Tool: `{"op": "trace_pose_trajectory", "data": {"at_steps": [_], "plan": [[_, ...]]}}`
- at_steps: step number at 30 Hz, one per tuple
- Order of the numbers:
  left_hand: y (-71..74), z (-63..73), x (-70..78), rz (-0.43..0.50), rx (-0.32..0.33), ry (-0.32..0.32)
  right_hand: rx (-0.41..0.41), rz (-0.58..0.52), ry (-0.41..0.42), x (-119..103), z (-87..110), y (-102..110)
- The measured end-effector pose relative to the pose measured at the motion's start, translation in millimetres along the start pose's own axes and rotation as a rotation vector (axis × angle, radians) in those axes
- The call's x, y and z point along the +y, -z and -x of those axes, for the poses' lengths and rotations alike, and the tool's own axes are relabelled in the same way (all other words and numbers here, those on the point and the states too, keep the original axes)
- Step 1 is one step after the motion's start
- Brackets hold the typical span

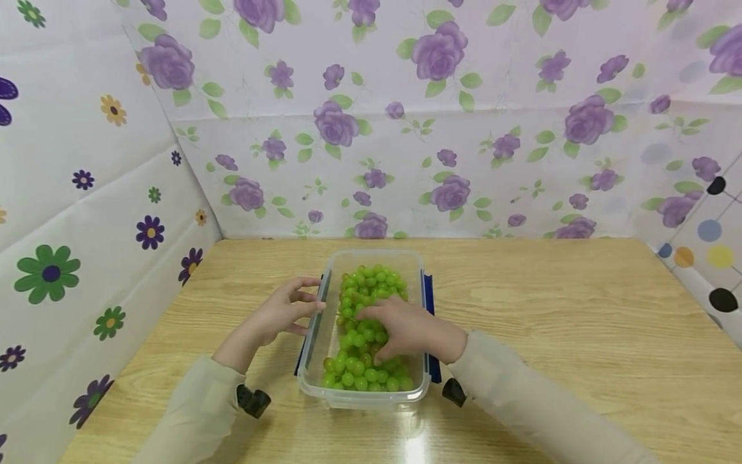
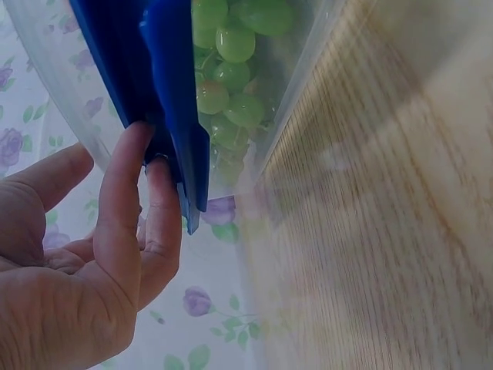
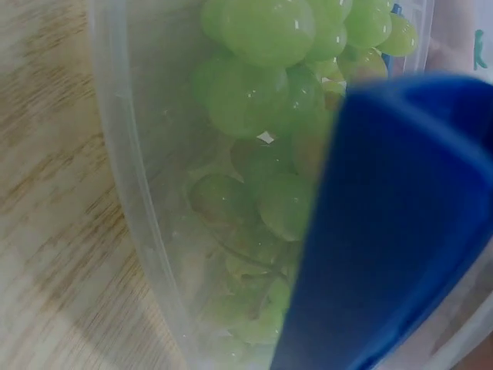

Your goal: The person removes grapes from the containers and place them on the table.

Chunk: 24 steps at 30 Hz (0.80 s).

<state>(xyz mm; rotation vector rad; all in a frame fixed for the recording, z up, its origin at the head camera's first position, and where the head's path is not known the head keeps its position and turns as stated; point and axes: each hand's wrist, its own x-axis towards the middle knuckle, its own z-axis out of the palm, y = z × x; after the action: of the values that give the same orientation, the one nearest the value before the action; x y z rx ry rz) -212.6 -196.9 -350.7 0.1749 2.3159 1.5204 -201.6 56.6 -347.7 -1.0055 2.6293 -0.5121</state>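
**Green grapes (image 1: pixel 371 374) sitting in a clear container (image 1: pixel 371 401)**

The grapes are probably handling as smooth, slippery and easily bruised (likely light, too), so a stem (image 3: pixel 250 264) is looking like the safest hold. The right grip (image 1: pixel 404 327) is resting over them; whether it is pinching any, I cannot tell. The left grip (image 1: pixel 279 314), fingers loosely extended, is touching a blue flap (image 2: pixel 173 100). On the counter (image 1: pixel 551 322), the container's walls are limiting sideways reach.

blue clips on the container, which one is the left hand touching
The left clip in the head view: the left hand touches it, while the right hand reaches past the right clip to the grapes.
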Motion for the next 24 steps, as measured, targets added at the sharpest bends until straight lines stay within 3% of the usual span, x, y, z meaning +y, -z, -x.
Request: {"op": "trace_pose_trajectory", "data": {"at_steps": [9,24], "plan": [[1.1,0.8,0.7,0.004,-0.004,0.010,-0.042,0.074,-0.049,-5.5,-2.7,-0.6],[0.6,0.6,1.9,0.024,-0.006,0.034,-0.039,0.072,-0.021,-2.2,-5.8,-4.6]]}}
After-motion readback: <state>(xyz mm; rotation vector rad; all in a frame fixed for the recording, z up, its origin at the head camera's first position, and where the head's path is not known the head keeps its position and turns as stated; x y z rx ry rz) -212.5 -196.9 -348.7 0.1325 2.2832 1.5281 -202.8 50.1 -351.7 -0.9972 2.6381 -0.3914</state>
